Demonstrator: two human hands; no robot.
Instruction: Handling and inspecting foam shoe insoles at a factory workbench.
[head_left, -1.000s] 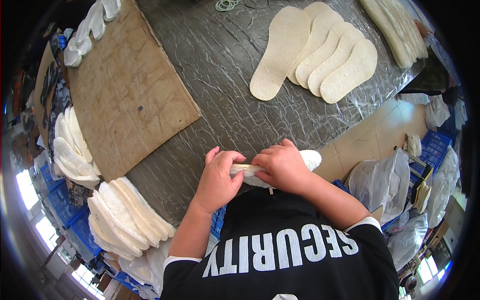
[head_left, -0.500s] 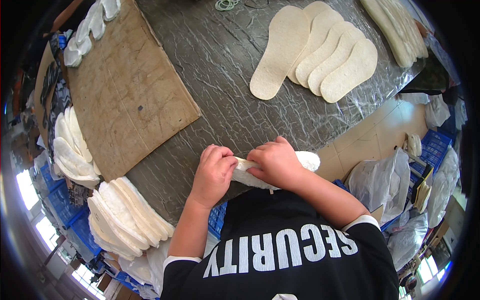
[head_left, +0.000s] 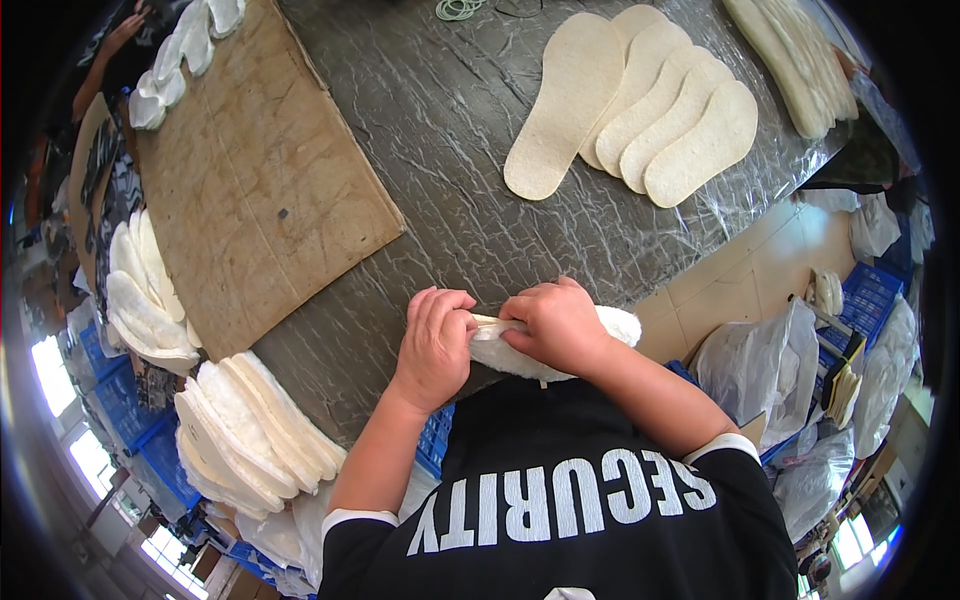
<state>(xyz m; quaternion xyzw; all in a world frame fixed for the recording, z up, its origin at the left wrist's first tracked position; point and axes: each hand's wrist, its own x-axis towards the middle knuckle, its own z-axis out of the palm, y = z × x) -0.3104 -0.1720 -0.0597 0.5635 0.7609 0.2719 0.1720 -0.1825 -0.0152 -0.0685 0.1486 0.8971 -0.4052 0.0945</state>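
Note:
Close against my body, at the table's near edge, I hold a white fleecy insole [head_left: 510, 355], its fluffy side toward me. My left hand [head_left: 437, 340] pinches its left end. My right hand [head_left: 555, 325] grips it around the middle, thumb on the near side and fingers curled over the top. A thin cream edge shows between my two hands. The insole's right end sticks out past my right hand. Farther off lie several flat beige insoles [head_left: 560, 105], fanned out and overlapping on the table.
A brown cardboard sheet [head_left: 270, 190] covers the table's left part. White fleecy insoles are stacked at lower left [head_left: 260, 430] and farther left [head_left: 145, 290]. A bundle of cream pieces [head_left: 795, 65] lies far right. Plastic bags [head_left: 760, 360] and blue crates [head_left: 870, 295] stand at right. A co-worker's hand [head_left: 125, 30] shows at far left.
My left hand has shifted slightly at the insole's left end, and the edge between my hands shows a little differently. A co-worker's hand and forearm have come farther into view at upper left.

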